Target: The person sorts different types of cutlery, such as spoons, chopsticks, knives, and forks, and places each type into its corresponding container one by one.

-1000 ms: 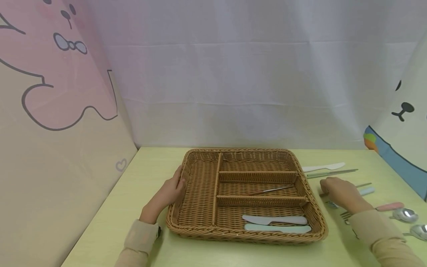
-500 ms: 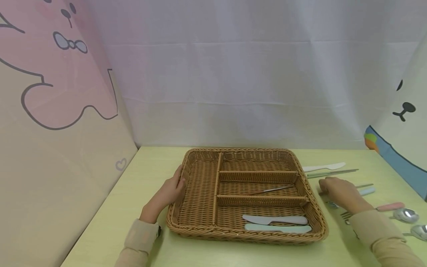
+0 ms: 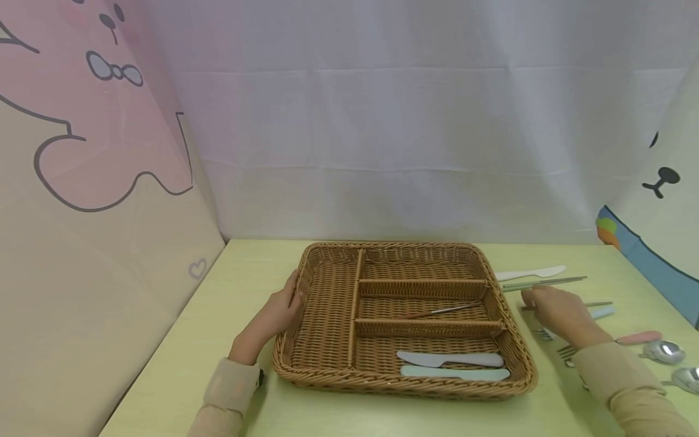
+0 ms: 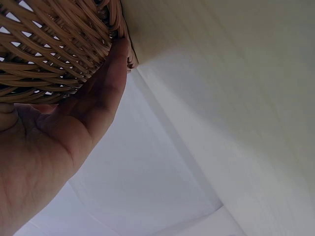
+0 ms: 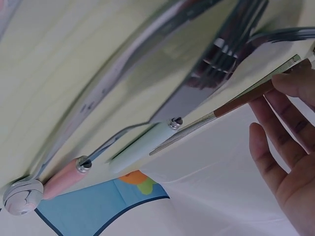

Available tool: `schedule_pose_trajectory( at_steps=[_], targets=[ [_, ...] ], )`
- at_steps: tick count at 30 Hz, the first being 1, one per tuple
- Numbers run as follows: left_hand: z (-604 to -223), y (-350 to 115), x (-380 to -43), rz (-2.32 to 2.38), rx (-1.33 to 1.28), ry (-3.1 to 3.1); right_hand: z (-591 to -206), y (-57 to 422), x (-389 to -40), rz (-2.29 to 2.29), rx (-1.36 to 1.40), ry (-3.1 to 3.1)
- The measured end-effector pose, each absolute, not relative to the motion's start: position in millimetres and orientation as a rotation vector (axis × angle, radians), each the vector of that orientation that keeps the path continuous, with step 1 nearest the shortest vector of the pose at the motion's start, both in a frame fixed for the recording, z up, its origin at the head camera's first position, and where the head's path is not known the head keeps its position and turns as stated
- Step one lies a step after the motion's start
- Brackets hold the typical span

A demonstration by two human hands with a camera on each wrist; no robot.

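My left hand (image 3: pixel 276 314) grips the left side of a divided wicker basket (image 3: pixel 327 321); in the left wrist view its thumb (image 4: pixel 109 83) lies along the weave. To the right of the basket, my right hand (image 3: pixel 562 312) pinches a chopstick (image 5: pixel 241 102) with a brown handle and silver tip between thumb and fingers. The chopstick slants low over the table in the right wrist view. A fork with a pale blue handle (image 3: pixel 602 312) lies beside that hand, partly hidden by it. Green-handled chopsticks (image 3: pixel 524 285) and a white knife (image 3: pixel 537 274) lie just behind.
Inside the basket, two knives, one whitish (image 3: pixel 469 360) and one mint (image 3: pixel 464 374), occupy the front compartment; a brown-and-silver chopstick (image 3: pixel 437 312) lies in the middle one. A pink-handled fork (image 3: pixel 640 338) and two spoons, one farther back (image 3: pixel 663 352), lie rightmost. Curtains (image 3: pixel 382 152) enclose the table.
My right hand has shifted slightly toward the back, and more of the fork's tines shows beneath it. My left hand and the basket stay in place.
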State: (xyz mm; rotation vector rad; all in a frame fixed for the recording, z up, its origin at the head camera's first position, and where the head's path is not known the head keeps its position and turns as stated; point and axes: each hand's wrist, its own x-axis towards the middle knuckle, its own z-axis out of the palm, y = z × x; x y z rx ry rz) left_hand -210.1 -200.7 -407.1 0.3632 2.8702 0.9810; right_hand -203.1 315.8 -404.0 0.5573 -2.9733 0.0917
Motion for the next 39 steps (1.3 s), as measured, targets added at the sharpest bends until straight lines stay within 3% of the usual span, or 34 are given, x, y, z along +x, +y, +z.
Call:
schedule_pose_trajectory(
  at_steps=[39],
  targets=[
    [-406, -201, -209, 0.973, 0.365, 2.876, -359, 271, -191, -0.039, 0.643, -2.644]
  ],
)
